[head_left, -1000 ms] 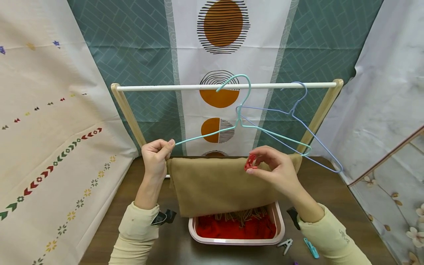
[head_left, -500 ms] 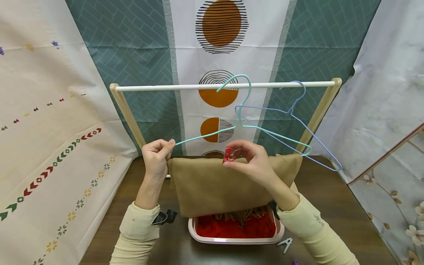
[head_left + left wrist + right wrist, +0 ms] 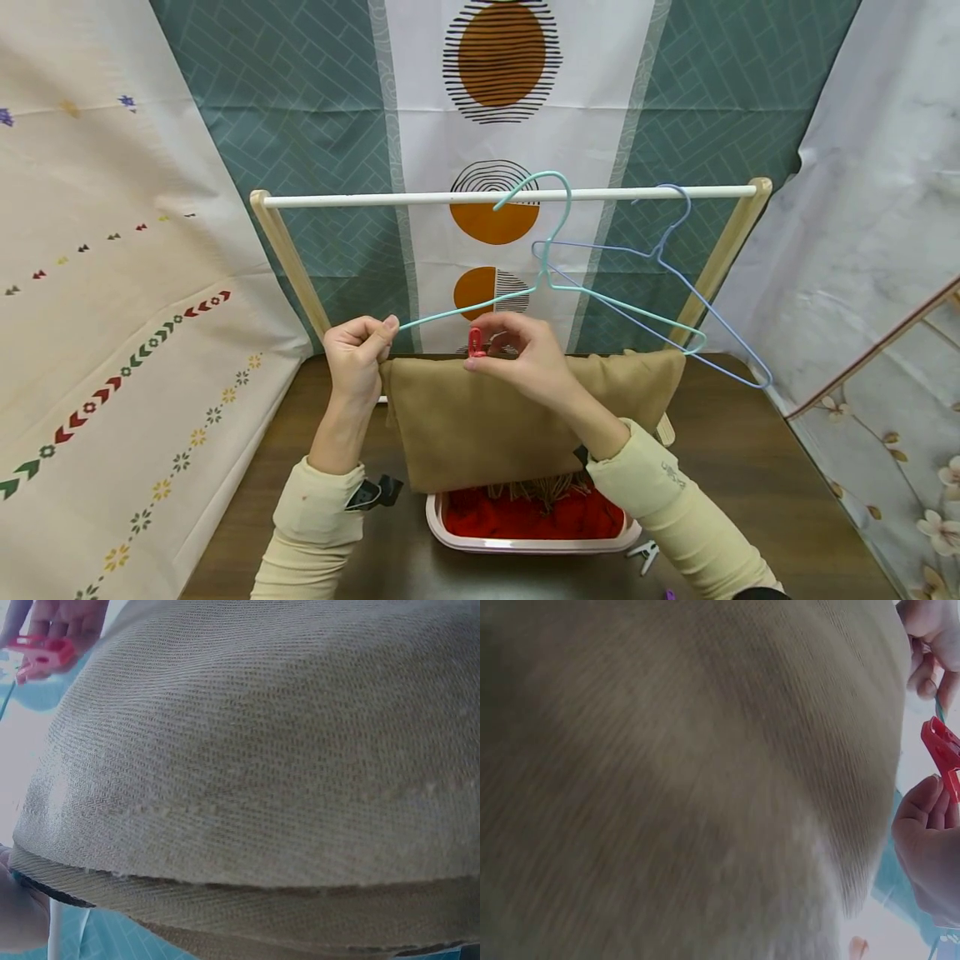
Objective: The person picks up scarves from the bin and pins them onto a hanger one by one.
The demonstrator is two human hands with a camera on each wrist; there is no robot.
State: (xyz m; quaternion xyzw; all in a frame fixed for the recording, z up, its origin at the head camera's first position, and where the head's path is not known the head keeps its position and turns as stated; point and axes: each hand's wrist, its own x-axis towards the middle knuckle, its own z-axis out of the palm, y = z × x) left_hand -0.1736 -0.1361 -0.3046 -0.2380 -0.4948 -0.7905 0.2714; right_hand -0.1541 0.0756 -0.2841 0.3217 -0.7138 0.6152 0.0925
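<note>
My left grip is curled round one end of the mint hanger; my right grip pinches the red clothespin near the top edge of the brown cloth

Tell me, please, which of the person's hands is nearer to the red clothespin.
Right. The right hand pinches the red clothespin in its fingers; the left hand is apart, off to the left, gripping the teal hanger.
</note>
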